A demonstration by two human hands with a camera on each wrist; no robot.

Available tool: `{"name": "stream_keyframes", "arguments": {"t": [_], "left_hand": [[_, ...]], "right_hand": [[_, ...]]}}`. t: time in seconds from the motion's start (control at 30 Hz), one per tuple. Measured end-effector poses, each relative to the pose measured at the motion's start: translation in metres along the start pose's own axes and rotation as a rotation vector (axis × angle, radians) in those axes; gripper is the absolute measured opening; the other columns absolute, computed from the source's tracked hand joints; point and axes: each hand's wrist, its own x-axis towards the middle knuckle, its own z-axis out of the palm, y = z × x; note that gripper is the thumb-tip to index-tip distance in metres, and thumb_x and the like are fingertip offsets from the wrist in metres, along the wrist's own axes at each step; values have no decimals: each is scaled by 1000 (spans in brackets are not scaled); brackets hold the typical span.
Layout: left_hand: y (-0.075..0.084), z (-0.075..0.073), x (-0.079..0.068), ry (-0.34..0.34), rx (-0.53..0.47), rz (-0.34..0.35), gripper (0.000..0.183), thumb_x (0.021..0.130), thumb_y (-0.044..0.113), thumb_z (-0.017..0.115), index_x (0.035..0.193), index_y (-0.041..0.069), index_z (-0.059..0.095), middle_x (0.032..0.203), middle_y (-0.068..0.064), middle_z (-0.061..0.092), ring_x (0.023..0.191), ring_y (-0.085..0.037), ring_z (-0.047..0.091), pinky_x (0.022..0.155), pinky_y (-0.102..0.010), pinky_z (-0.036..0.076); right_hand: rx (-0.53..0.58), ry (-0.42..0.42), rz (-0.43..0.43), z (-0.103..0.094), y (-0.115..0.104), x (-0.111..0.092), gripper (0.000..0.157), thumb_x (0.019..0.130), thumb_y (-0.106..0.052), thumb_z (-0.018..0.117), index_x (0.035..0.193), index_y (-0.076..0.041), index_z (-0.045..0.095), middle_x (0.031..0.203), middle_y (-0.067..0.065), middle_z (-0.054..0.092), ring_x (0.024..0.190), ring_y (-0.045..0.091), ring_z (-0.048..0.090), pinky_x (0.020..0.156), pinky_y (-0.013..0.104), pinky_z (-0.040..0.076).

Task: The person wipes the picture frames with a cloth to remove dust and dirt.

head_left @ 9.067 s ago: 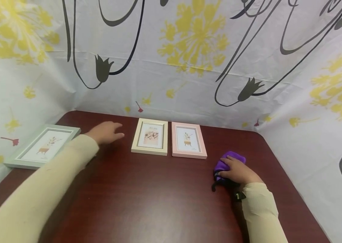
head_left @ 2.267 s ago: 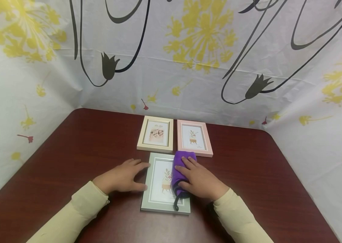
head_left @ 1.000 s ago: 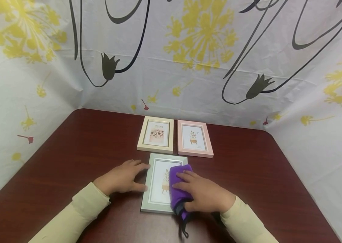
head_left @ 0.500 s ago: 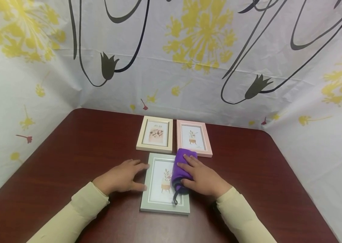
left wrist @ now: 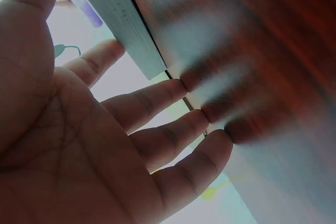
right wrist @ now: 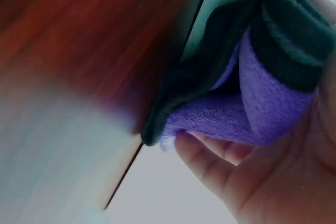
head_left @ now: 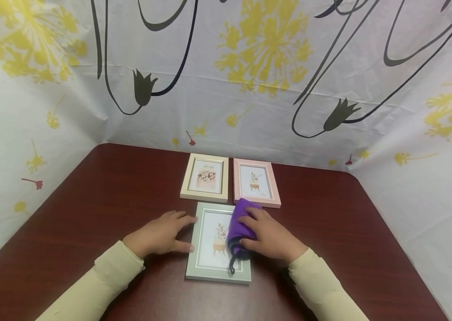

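Observation:
A pale green picture frame [head_left: 206, 263] lies flat at the near middle of the table, showing a potted-plant print. At its left edge rests my left hand [head_left: 162, 234], thumb and forefinger apart and fingertips right at the rim; the left wrist view shows its palm [left wrist: 68, 135] and extended fingers. My right hand [head_left: 272, 234] holds a folded purple cloth [head_left: 242, 220] with a dark band and a small loop, over the frame's right side. Up close in the right wrist view, fingers bend around the bunched cloth [right wrist: 278, 108]. The cloth covers the frame's right border.
Behind the green frame, a cream picture frame [head_left: 186, 195] and a pink picture frame [head_left: 276, 196] lie side by side. The dark red-brown table [head_left: 129, 191] ends at a white patterned sheet [head_left: 226, 111] hung around its back and sides.
The green frame came from the far left to the middle, and the cloth from the right onto it. Within the last second the cloth slid up along the frame's right side; the left hand stayed.

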Motion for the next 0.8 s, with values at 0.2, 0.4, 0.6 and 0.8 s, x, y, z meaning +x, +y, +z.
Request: {"name": "stream_keyframes", "arguments": {"t": [0.2,0.4,0.6,0.8], "left_hand": [[-1,0,-1,-2,-3,4,75,83,51,76,145,17,51,150,-23,40,140,-44,34,108,-58,33],[-2,0,-1,6,-1,5,76,82,51,77,145,17,52,149,-24,41,139,-44,34,108,-59,34],[-1,-1,-2,2,-5,13,76,83,52,76,145,17,51,150,-24,41,139,-45,33,109,-59,32],[0,-1,-1,-5,1,6,75,83,50,76,145,16,52,150,-24,41,140,-44,34,109,-58,34]], "right_hand": [[-100,-23,-40,-5,-18,-4,44,81,-39,77,118,-18,66,111,1,53,98,19,50,78,34,51],[-163,-70,-89,-12,-39,-9,35,78,-33,79,108,-21,66,97,-4,50,88,14,50,69,29,49],[-185,-34,-116,-12,-41,-10,32,77,-32,79,106,-21,67,96,-5,51,87,14,49,67,29,48],[-177,49,-93,-6,-29,-6,40,85,-36,74,118,-15,70,116,3,60,113,24,56,95,41,50]]}}
